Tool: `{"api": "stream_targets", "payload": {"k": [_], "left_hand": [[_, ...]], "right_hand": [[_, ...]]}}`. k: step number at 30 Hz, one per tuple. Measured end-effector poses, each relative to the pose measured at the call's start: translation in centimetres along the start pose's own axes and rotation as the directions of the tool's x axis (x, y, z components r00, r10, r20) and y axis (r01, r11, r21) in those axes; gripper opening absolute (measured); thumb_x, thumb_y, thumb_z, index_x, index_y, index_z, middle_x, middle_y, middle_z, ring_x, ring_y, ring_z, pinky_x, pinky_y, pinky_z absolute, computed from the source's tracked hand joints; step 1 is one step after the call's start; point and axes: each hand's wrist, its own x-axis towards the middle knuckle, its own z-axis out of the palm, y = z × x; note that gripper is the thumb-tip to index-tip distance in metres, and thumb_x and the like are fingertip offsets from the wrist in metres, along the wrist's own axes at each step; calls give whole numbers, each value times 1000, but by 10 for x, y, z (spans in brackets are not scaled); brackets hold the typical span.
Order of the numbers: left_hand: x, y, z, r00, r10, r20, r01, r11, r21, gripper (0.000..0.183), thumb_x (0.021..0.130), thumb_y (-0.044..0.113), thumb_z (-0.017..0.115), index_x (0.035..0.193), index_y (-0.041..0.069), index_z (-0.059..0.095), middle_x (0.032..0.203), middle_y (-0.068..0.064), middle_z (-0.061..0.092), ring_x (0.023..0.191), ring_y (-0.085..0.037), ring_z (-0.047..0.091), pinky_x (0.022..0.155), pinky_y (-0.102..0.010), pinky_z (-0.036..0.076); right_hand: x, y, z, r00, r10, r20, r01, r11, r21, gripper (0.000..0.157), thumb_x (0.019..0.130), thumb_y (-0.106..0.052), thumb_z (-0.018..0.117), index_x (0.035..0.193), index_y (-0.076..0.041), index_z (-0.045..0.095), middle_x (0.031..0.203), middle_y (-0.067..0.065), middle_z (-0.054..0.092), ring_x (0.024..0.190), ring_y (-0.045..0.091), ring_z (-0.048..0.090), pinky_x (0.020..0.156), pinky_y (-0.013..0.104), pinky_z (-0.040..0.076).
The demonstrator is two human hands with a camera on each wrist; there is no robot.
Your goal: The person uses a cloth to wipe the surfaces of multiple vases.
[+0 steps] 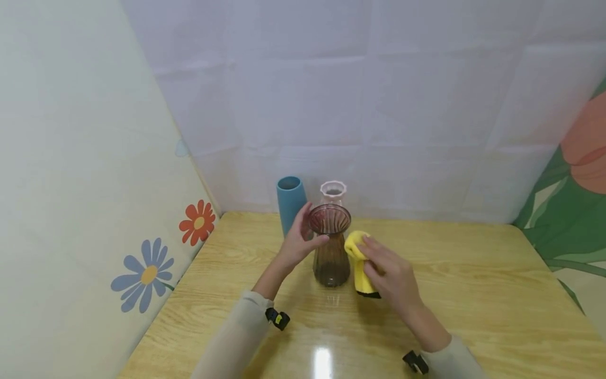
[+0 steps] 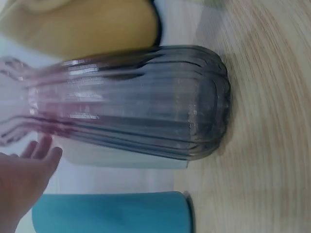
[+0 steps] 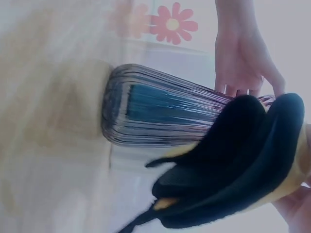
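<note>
A ribbed glass vase (image 1: 331, 263), pinkish at its flared mouth and greyish toward the base, stands upright before me on the table. My left hand (image 1: 299, 239) holds it at the neck, thumb across the front and fingers round the left side. In the left wrist view the fingers (image 2: 46, 150) show beside the neck. My right hand (image 1: 395, 276) grips a bunched cloth (image 1: 362, 247), yellow on one face, just right of the vase. The cloth's dark face (image 3: 218, 170) hangs in folds in the right wrist view, partly covering the vase's upper part.
Behind the vase, to its left, stands a tall blue vase (image 1: 290, 202). A pale vase with a scalloped pink-white rim (image 1: 333, 188) is directly behind the glass one. The wood-grain table (image 1: 473, 295) meets a white cloth backdrop (image 1: 402, 105) at its far edge.
</note>
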Motion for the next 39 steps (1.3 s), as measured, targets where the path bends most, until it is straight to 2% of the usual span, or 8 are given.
{"api": "stream_targets", "payload": {"k": [7, 10, 16, 19, 23, 27, 33, 39], "left_hand": [[2, -3, 6, 999, 41, 1, -42, 999, 21, 110, 81, 45, 84, 158, 0, 19, 152, -26, 41, 140, -39, 44, 115, -47, 38], [2, -5, 7, 998, 58, 9, -58, 998, 33, 105, 83, 46, 83, 156, 0, 24, 149, -26, 44, 136, -39, 47, 112, -46, 43], [2, -8, 5, 999, 44, 14, -44, 998, 42, 111, 79, 57, 80, 157, 0, 24, 149, -25, 44, 137, -39, 47, 111, -49, 43], [3, -9, 4, 999, 37, 14, -38, 998, 51, 109, 80, 57, 79, 157, 3, 25, 149, -23, 45, 137, -37, 48, 109, -43, 45], [5, -8, 3, 999, 37, 31, -39, 998, 39, 98, 86, 47, 79, 157, 4, 26, 149, -23, 45, 137, -37, 47, 107, -39, 47], [7, -6, 3, 999, 27, 40, -29, 999, 36, 95, 87, 43, 79, 157, 6, 26, 150, -22, 44, 138, -37, 46, 110, -43, 45], [8, -6, 2, 998, 25, 53, -27, 999, 30, 103, 82, 53, 80, 157, 6, 27, 150, -23, 44, 138, -39, 46, 112, -51, 42], [9, -8, 1, 997, 26, 68, -28, 999, 23, 99, 85, 49, 80, 157, 6, 27, 151, -23, 44, 138, -39, 46, 111, -51, 42]], "right_hand": [[13, 2, 16, 986, -147, -73, 142, 988, -68, 25, 91, -8, 65, 112, -6, 77, 120, 16, 72, 110, 37, 69, 95, 37, 54], [11, 4, 24, 987, -150, -53, 146, 987, -73, 24, 90, -8, 66, 112, -6, 77, 120, 17, 71, 111, 37, 69, 92, 40, 55], [2, 7, 39, 990, -138, -32, 135, 988, -75, 28, 87, -4, 67, 113, -7, 77, 120, 17, 71, 110, 37, 69, 86, 41, 58], [1, 7, 44, 992, -125, -11, 124, 990, -74, 31, 83, 0, 68, 112, -7, 77, 120, 17, 71, 108, 38, 70, 85, 42, 58], [-1, 7, 47, 994, -102, 27, 104, 991, -83, 34, 81, 2, 71, 113, -8, 77, 122, 18, 70, 108, 38, 70, 83, 41, 59], [-2, 7, 48, 994, -93, 57, 98, 991, -90, 38, 79, 3, 74, 115, -10, 77, 124, 17, 69, 109, 37, 69, 82, 39, 59], [-5, 5, 49, 993, -94, 73, 101, 991, -88, 42, 77, 5, 76, 116, -9, 76, 125, 18, 68, 108, 37, 70, 79, 38, 60], [-9, 3, 49, 992, -88, 87, 95, 992, -82, 41, 76, 5, 77, 115, -9, 77, 124, 19, 69, 106, 38, 70, 77, 39, 60]]}}
